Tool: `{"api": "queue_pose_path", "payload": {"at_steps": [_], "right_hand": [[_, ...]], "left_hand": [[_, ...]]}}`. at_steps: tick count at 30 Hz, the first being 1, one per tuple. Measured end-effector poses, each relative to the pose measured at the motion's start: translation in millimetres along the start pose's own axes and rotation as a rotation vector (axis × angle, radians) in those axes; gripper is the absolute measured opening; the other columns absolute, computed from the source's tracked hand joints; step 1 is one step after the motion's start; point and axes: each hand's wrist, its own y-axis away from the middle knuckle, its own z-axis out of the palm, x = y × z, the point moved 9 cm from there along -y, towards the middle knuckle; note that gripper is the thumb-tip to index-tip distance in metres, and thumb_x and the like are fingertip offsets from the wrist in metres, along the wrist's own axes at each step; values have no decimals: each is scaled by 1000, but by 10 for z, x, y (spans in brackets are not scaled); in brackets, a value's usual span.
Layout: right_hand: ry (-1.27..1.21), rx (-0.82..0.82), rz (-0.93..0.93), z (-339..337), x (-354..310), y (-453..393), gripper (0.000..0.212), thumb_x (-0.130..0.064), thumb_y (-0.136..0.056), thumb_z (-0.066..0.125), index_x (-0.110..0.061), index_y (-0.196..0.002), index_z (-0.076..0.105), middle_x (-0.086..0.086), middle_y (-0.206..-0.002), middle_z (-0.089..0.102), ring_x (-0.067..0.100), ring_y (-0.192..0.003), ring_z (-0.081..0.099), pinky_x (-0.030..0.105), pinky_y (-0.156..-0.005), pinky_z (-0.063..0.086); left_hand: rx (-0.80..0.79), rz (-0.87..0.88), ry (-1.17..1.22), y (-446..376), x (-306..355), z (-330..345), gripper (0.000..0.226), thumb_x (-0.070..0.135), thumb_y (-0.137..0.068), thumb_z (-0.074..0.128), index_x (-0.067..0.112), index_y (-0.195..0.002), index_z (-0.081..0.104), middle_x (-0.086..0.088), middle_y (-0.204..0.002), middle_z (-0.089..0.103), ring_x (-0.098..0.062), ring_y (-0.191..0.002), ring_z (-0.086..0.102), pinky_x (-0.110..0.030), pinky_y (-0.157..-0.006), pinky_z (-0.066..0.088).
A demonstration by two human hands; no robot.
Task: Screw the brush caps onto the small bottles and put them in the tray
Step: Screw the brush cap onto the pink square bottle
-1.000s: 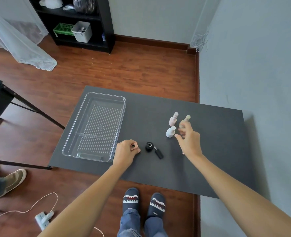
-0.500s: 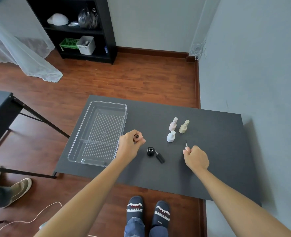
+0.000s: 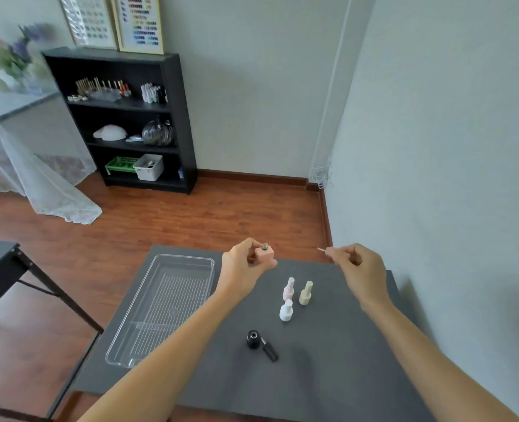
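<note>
Pink bottle (image 3: 264, 254): small, light, likely slick; your left hand (image 3: 243, 266) grips its body above the tray's (image 3: 160, 309) far right corner. Brush cap (image 3: 328, 251): thin, pinched in your right hand (image 3: 358, 266), right of the bottle; hold by the cap, not the bristles.

Matt dark-grey tabletop (image 3: 328, 376); on its left part, a clear glossy plastic tray (image 3: 124, 357) with ribbed base; beyond the tabletop, polished wood-grain floor (image 3: 191, 220).

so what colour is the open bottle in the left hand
Pale pink. The bottle in the left hand shows best in the head view.
</note>
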Motion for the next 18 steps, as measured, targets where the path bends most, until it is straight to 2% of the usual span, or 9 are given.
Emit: {"api": "queue_pose_path", "payload": {"at_steps": [5,9,11,13,15,18], "right_hand": [[-279,-50,-171,-188,-957,-111,14,-20,-80,73,-14,-68,71,-4,-76,74,2,-61,54,24,-65,43],[-287,-113,-315,-237,-1529,-123,16,-21,-93,63,-14,-80,70,-1,-81,76,19,-81,70,30,-75,58],[-241,-136,-388,-234,-1752,-119,12,-17,-92,63,-9,-86,68,1,-79,75,24,-82,73,36,-82,59],[-159,-152,-460,-211,-1935,-105,7,-16,-92,65,-10,-93,67,-1,-75,74,19,-79,73,34,-82,59],[-89,-152,-523,-192,-2082,-83,7,-15,-92,65,-10,-97,66,-4,-73,74,11,-78,73,28,-80,60],[-48,-151,-579,-189,-2236,-60,7,-12,-93,63,-7,-99,64,-5,-75,72,7,-78,72,24,-78,59]], "left_hand": [[-4,79,93,-73,540,-55,18,28,-74,85,22,-84,72,-3,-73,73,0,-49,47,-7,-49,38],[0,152,148,-70,910,-117,15,30,-73,86,27,-80,74,-1,-72,74,-4,-50,50,-11,-46,41],[-3,176,165,-61,1048,-135,14,29,-73,86,27,-82,75,5,-69,73,-2,-51,51,-13,-50,44],[-14,195,183,-57,1150,-138,13,26,-74,86,26,-82,75,16,-65,71,3,-51,53,-11,-53,47],[-9,213,192,-58,1233,-155,13,24,-73,86,25,-80,76,21,-60,66,5,-48,51,-4,-51,40],[12,224,186,-65,1318,-201,13,26,-72,87,26,-80,77,12,-64,68,2,-50,50,-4,-52,41]]}}
